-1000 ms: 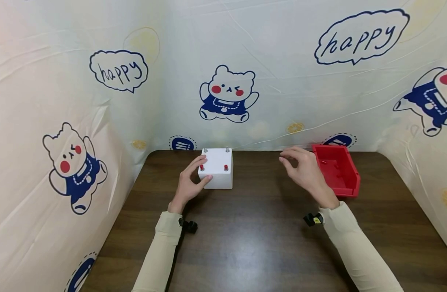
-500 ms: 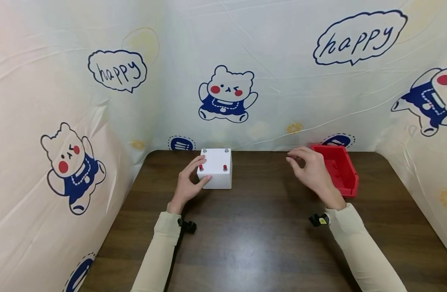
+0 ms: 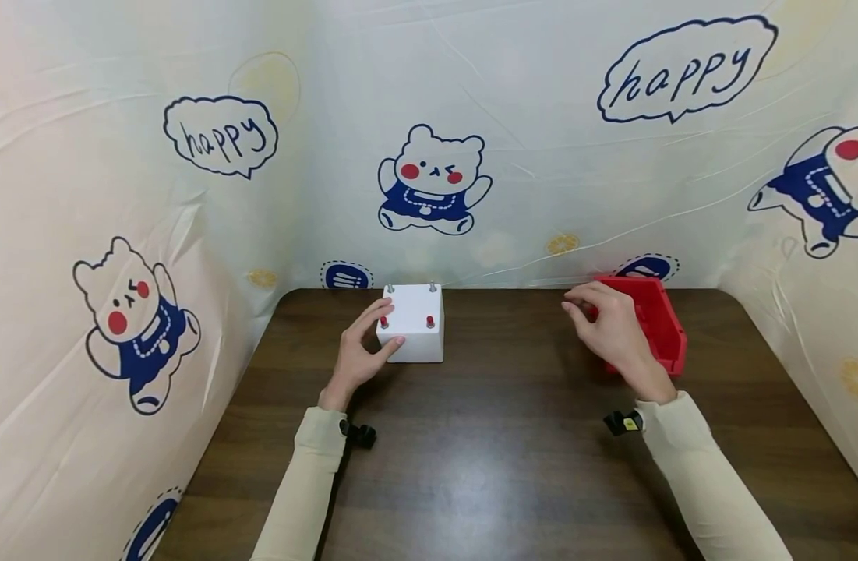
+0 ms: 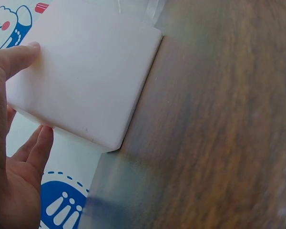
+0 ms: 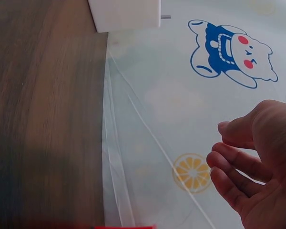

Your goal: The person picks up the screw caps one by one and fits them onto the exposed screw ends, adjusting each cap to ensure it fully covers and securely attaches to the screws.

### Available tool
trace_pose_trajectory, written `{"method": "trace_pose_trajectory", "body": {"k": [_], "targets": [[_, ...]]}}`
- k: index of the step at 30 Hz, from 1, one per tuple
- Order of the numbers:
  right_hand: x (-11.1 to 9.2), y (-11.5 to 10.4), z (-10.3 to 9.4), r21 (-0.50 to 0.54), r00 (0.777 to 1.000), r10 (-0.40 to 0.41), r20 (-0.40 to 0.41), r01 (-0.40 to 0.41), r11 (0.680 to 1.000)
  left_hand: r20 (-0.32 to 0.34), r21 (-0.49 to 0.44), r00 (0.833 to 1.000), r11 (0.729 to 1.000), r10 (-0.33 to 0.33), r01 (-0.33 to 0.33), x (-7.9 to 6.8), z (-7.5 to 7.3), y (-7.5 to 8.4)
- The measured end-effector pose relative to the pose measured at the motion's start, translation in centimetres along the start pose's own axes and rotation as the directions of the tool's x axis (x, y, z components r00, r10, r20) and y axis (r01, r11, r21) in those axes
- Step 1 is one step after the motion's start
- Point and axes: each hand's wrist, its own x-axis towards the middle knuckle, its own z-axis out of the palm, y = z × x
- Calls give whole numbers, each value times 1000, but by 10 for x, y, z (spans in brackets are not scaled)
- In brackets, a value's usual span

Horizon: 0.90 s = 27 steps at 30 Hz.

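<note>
A white box point(image 3: 413, 323) stands near the back edge of the table. Metal posts rise from its top corners; the two front posts bear red caps point(image 3: 430, 321), and the two back posts point(image 3: 432, 287) are bare metal. My left hand point(image 3: 358, 357) holds the box at its left side, thumb on the front face and fingers round the left edge. In the left wrist view the thumb lies flat on the white face. My right hand point(image 3: 611, 331) hovers by the left side of a red bin point(image 3: 670, 331), fingers loosely curled, nothing visible between them.
The brown wooden table point(image 3: 471, 444) reaches back to a printed curtain point(image 3: 527, 156) with bears and lettering. My right hand and forearm cover part of the red bin; what lies inside is mostly hidden.
My right hand has moved right, from beside the red bin to overlapping its left side. The left hand keeps its hold on the white box, which stays put.
</note>
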Motion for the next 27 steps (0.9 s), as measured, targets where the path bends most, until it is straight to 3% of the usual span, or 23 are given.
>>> {"method": "trace_pose_trajectory", "body": {"k": [11, 20, 27], "targets": [[-2, 9, -6, -40, 1000, -4, -11, 3, 999, -16, -29, 1000, 1000, -13, 13, 0, 1, 6], [-7, 19, -10, -37, 997, 73, 11, -72, 997, -1, 9, 1000, 1000, -13, 13, 0, -1, -3], [-11, 25, -12, -49, 997, 71, 6, -70, 996, -9, -9, 1000, 1000, -11, 11, 0, 2, 0]]}}
